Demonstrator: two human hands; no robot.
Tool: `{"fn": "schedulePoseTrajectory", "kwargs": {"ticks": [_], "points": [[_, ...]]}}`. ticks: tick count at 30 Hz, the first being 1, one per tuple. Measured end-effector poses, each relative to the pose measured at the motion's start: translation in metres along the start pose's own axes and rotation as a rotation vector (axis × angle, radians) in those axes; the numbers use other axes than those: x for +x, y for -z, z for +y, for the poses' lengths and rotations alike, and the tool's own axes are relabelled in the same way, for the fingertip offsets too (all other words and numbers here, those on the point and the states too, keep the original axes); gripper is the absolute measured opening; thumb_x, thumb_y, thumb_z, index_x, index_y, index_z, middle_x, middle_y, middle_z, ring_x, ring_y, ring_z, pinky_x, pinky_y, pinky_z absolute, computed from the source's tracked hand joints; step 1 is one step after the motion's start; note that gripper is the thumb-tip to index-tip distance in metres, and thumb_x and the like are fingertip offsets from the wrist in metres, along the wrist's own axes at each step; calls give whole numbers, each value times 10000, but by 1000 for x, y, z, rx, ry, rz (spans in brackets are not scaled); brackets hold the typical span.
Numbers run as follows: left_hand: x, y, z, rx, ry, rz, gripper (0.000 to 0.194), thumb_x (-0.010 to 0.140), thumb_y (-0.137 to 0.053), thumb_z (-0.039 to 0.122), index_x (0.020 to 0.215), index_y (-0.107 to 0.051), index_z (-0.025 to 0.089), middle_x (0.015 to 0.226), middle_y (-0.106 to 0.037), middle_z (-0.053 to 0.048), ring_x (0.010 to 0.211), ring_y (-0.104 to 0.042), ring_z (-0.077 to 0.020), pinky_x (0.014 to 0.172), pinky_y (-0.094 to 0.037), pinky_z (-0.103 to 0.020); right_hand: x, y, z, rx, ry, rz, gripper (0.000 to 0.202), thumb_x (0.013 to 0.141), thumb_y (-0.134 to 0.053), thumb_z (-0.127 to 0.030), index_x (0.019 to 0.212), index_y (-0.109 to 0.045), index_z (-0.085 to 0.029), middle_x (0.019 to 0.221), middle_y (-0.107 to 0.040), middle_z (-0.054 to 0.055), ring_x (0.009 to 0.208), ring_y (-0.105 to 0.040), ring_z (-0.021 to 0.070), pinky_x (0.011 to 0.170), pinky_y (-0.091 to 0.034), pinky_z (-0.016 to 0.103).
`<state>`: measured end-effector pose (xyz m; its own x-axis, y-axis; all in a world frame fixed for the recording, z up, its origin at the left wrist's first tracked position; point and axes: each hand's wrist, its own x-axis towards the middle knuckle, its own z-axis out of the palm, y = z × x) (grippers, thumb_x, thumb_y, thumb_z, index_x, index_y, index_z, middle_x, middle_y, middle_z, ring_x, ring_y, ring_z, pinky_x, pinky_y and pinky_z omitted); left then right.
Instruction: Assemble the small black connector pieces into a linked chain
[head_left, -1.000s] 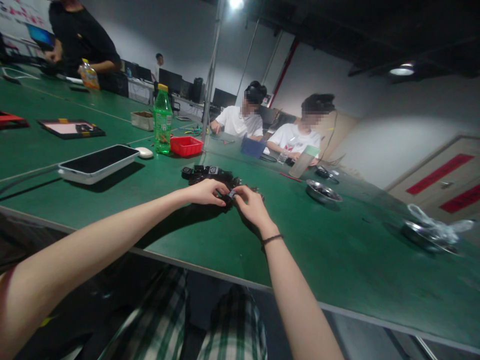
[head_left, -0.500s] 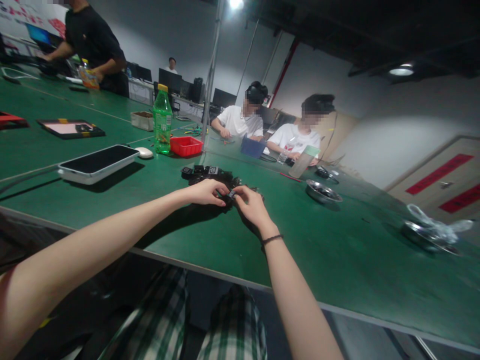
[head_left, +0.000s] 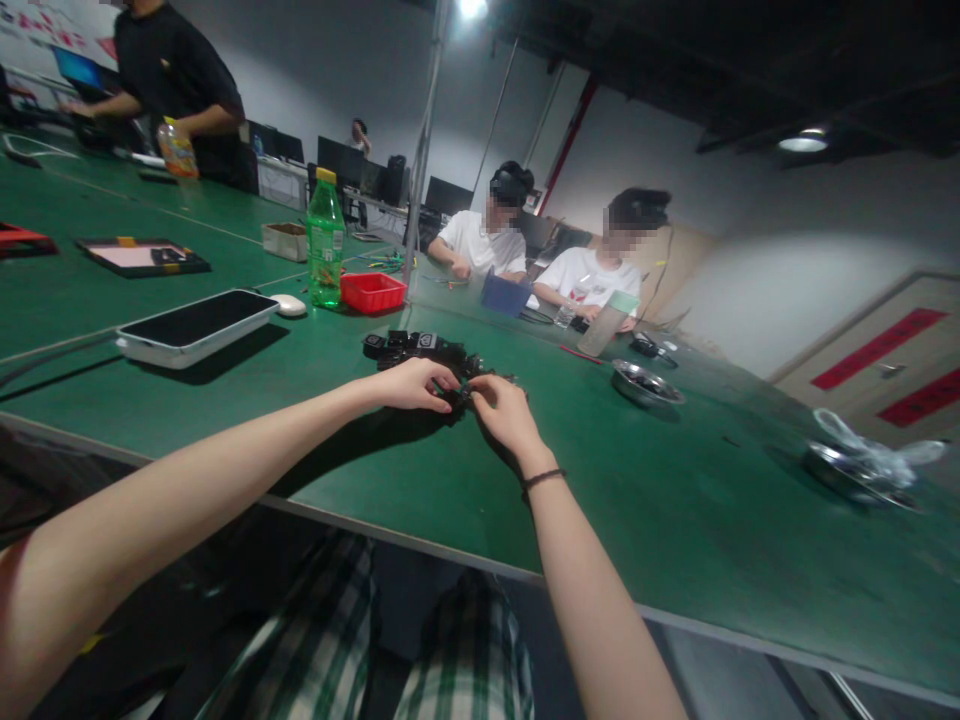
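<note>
Hands (head_left: 414,385) angled inward, fingers (head_left: 442,374) bent, black parts (head_left: 409,346)

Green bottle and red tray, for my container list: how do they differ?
The green bottle stands tall and narrow; the red tray sits low and wide. The bottle has a yellow cap; the tray is open-topped. Both rest on the green table.

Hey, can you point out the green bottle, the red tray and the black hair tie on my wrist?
Green bottle (head_left: 325,245): head view, on its label area.
Red tray (head_left: 373,305): head view, on its near outer wall.
Black hair tie (head_left: 544,479): head view, on the band across the wrist.
</note>
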<state>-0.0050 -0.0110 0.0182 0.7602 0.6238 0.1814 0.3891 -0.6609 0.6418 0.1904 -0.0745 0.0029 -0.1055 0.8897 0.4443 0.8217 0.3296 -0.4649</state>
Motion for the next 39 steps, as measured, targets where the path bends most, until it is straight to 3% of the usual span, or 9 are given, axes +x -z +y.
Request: {"fn": "schedulePoseTrajectory", "kwargs": {"ticks": [39], "points": [[-1,1,2,4,8,-9,439,699,-708,313,1094,-660,126,1076,-702,-97,901,-653,-184,740,-495,-238,-1,4,1,-105,-107,77,168,807,-567,-153,923,-677,-206,927,-685,53,830,-628,184,807,-498,347]]}}
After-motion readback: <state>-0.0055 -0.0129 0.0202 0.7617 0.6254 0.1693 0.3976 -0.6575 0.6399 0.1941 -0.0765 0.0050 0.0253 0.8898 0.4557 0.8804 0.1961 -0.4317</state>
